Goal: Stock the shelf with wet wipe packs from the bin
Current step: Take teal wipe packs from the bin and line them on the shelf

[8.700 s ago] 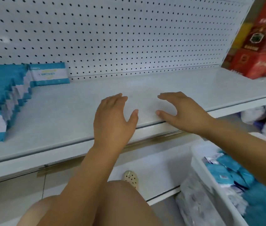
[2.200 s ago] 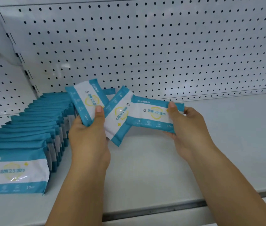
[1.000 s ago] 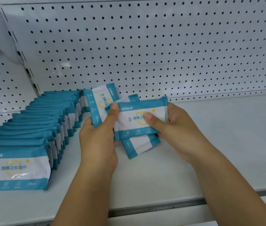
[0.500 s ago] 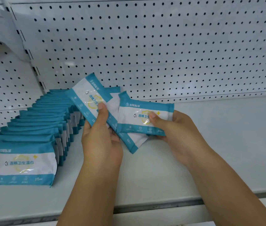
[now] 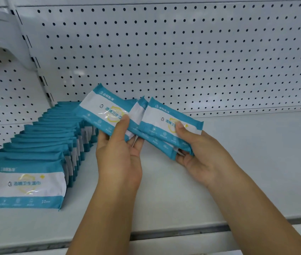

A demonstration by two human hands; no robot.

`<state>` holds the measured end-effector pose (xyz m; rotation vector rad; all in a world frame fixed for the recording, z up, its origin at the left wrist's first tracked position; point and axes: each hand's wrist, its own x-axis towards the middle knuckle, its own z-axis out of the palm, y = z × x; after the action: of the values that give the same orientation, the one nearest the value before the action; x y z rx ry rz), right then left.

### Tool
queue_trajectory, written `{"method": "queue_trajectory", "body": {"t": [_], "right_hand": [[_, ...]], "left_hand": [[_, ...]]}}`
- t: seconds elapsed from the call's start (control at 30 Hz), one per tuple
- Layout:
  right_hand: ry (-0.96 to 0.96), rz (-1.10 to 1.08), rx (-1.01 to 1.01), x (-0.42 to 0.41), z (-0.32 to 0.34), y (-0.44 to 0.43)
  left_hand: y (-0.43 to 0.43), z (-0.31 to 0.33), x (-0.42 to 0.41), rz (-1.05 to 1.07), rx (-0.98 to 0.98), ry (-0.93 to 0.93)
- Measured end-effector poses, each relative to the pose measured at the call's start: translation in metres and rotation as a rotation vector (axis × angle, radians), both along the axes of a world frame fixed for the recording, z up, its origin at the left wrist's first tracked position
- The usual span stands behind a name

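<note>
Standing row: the row of teal-and-white soft plastic wet wipe packs [image 5: 26, 183] stands on edge at the left of the white metal shelf [image 5: 256, 162]. A hard shove from a newcomer could topple it like dominoes.
Left hand: the left hand [image 5: 120, 157] pinches a tilted pack [image 5: 105, 111], thumb on its face and fingers behind. The glossy wrapper might slide free.
Middle: a third pack [image 5: 138, 111] is sandwiched between the others. I cannot tell which hand holds it, and it looks likeliest to drop.
Right hand: the right hand [image 5: 201, 153] grips the front pack [image 5: 170, 122], thumb on top, above bare shelf.
Bin: out of view.
</note>
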<state>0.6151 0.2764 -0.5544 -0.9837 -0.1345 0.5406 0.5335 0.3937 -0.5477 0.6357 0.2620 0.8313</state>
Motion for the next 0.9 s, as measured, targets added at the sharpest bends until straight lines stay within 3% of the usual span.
{"method": "queue_trajectory", "body": {"t": [0.17,0.43,0.57,0.7,0.9], "right_hand": [[-0.065,-0.149,-0.008,-0.001,0.0,0.0],[-0.101,-0.225,-0.004,0.007,-0.002,-0.005],[-0.107,-0.17,0.018,0.006,-0.001,-0.004],[-0.115,-0.153,-0.039,0.005,-0.004,-0.002],[-0.111,-0.116,-0.04,0.002,-0.003,-0.004]], "left_hand": [[-0.006,0.001,-0.001,0.117,0.286,0.136],[0.007,-0.001,-0.003,0.158,0.242,0.215],[0.007,-0.002,-0.003,-0.019,0.176,0.222],[-0.004,0.009,-0.006,-0.262,0.191,0.108],[-0.004,0.01,-0.008,-0.457,0.205,-0.027]]}}
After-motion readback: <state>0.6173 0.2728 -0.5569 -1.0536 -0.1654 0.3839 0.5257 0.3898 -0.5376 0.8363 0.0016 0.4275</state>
